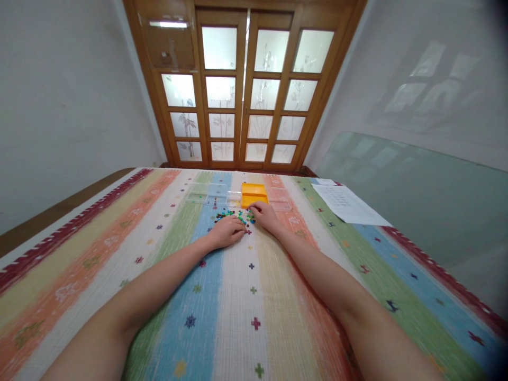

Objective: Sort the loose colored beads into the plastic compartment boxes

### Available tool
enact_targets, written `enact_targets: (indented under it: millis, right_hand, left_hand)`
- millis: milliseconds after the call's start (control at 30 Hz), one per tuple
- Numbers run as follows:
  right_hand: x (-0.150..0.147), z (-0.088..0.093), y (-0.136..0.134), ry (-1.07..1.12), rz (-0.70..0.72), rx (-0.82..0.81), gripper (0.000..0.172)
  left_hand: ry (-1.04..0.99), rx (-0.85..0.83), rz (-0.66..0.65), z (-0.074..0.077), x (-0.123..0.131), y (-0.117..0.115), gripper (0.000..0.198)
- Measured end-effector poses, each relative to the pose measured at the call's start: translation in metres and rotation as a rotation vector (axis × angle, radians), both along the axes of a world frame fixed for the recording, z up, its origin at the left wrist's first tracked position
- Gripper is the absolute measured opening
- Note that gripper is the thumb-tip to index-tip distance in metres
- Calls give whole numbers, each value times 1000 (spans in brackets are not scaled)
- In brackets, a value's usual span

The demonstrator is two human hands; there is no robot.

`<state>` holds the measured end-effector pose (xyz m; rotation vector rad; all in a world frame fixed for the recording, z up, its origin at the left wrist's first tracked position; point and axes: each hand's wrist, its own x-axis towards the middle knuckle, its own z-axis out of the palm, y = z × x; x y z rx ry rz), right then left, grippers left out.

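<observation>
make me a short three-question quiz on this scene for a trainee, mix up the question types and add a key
1. Multiple choice: what colour is the opaque box?
a) green
b) yellow-orange
c) purple

2. True or false: the large paper sheet lies to the right of the small coloured pieces as the camera sees them.

3. Compare the hands: which is nearer the opaque box, the left hand or the right hand?

Key: 1. b; 2. true; 3. the right hand.
</observation>
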<state>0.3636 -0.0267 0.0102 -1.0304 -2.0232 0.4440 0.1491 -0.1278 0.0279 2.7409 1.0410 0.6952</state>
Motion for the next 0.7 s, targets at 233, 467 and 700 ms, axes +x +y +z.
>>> enact_targets:
  millis: [233, 467, 700]
  right_hand:
    - [-2, -6, 4, -43, 37, 57, 18]
    - [-3, -7, 1, -87, 57, 36, 18]
    - [-6, -1, -6, -144, 63, 53, 19]
  left_hand:
    - [50, 2, 14, 3, 0, 1, 19]
    - [72, 23, 21, 5, 1, -1, 14]
    - [61, 47, 98, 2, -4, 0, 13]
